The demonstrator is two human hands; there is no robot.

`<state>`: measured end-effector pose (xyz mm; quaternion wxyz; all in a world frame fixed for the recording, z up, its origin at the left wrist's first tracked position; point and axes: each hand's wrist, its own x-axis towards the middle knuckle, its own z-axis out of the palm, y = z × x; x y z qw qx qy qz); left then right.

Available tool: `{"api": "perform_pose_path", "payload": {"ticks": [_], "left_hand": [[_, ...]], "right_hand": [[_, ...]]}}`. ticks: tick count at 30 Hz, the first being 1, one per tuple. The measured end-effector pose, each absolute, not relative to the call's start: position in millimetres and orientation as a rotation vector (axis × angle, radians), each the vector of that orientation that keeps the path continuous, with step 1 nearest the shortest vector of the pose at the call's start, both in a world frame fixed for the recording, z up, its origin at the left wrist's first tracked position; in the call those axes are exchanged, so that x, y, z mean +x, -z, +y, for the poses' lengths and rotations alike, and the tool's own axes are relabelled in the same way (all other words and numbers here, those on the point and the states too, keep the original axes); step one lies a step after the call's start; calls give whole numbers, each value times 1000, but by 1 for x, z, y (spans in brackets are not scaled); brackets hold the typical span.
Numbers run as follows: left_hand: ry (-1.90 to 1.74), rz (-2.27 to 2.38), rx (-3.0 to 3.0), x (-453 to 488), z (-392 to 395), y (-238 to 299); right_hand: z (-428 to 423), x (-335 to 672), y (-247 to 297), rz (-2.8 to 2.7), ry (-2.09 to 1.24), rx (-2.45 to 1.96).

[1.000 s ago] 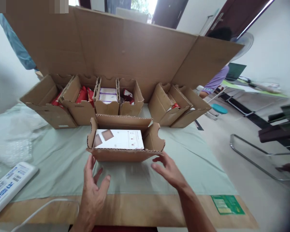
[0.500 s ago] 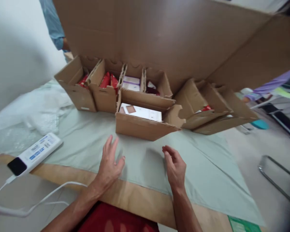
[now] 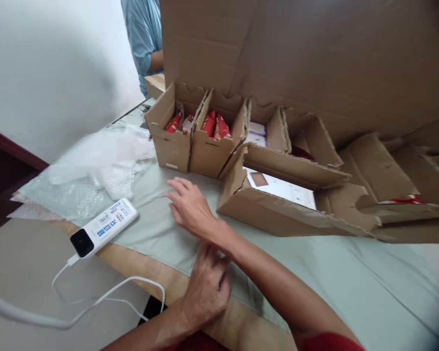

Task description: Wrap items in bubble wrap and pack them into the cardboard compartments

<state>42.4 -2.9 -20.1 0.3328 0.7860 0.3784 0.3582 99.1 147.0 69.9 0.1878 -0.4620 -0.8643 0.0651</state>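
Observation:
My right hand (image 3: 190, 205) reaches across to the left over the pale green cloth (image 3: 157, 243), fingers apart and holding nothing. Its forearm crosses above my left hand (image 3: 208, 285), whose fingers are curled in just beneath the right wrist. Part of the left fingertips is hidden there, and no object shows in them. Nearest to the right hand are a cardboard bin (image 3: 259, 209) with a white box (image 3: 289, 187) in it, and a white power bank (image 3: 106, 226) with a dark end and a cable.
A row of cardboard bins (image 3: 171, 151) stands behind, several holding red packets (image 3: 215, 126). A tall cardboard panel (image 3: 296, 63) rises at the back. Bubble wrap (image 3: 95, 170) lies at the left. A white cable (image 3: 131, 280) loops off the front edge. A person in a blue sleeve (image 3: 142, 39) stands beyond.
The view has turned left. My right hand has swung leftward across my left and opened its fingers. The left hand, spread before, has curled in under the right wrist.

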Motion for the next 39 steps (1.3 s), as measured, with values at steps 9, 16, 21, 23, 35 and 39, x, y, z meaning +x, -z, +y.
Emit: {"api": "perform_pose_path", "payload": {"ticks": [9,16,21,23,35,39], "left_hand": [[-837,1004,2033,44,1,19],[-867,981,2030,45,2,22],[-876,966,1996,45,2,26],[-896,962,1991,46,2,28],[-906,914,1940,44,5,29],[-916,892,1925,45,5,34]], "right_hand": [[284,0,-54,-2819,116,-1379],[269,0,-53,-2760,190,-1324],[252,5,-67,-2822,71,-1314],[243,11,-67,-2837,38,-1293],[241,6,-80,-2747,-67,-1225],[248,2,-80,-2613,-31,-1353]]}}
